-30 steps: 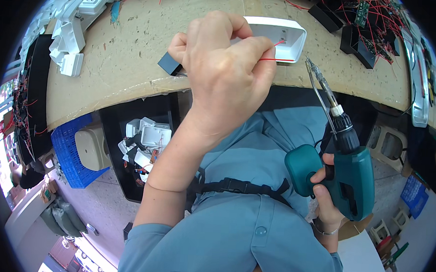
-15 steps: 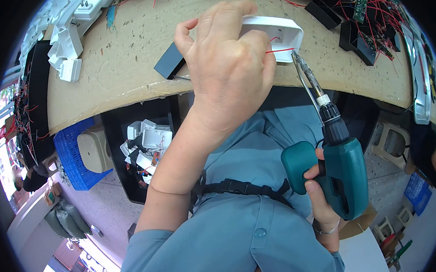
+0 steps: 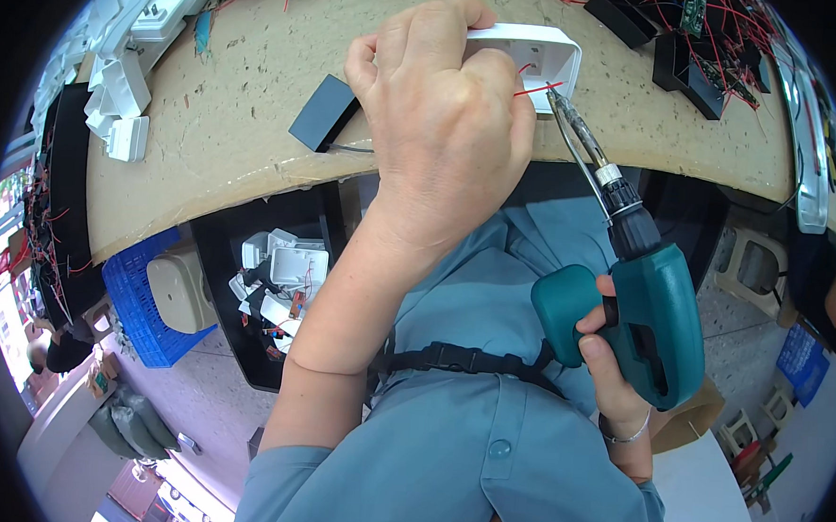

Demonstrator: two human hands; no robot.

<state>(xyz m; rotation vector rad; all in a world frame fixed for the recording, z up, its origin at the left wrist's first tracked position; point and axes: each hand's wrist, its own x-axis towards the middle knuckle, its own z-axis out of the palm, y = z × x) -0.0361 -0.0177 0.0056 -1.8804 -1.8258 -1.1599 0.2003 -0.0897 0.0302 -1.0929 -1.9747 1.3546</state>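
Note:
My left hand (image 3: 449, 121) is closed around the left part of a white plastic housing (image 3: 567, 61) at the front of the workbench; its thumb and the housing's left end are hidden. From under the fingers a short red wire (image 3: 539, 89) sticks out across the housing's open inside. My right hand (image 3: 613, 370) grips the handle of a green soldering gun (image 3: 663, 316), one finger at its trigger. The gun's slim metal tip, with a thin tube beside it, meets or nearly meets the wire's end. A small black box (image 3: 324, 114) with a dark cable lies left of my left hand.
White plastic housings (image 3: 129, 90) pile up at the bench's far left. Black boxes (image 3: 685, 75) and tangled red wires lie at the far right. Below the bench edge (image 3: 251, 198), a black bin (image 3: 223, 279) holds white parts. A blue crate (image 3: 146, 313) and a stool (image 3: 180, 291) stand left.
The soldering gun has moved left and slightly up, its tip shifting inward along the red wire. The housing has tilted a little in my left hand.

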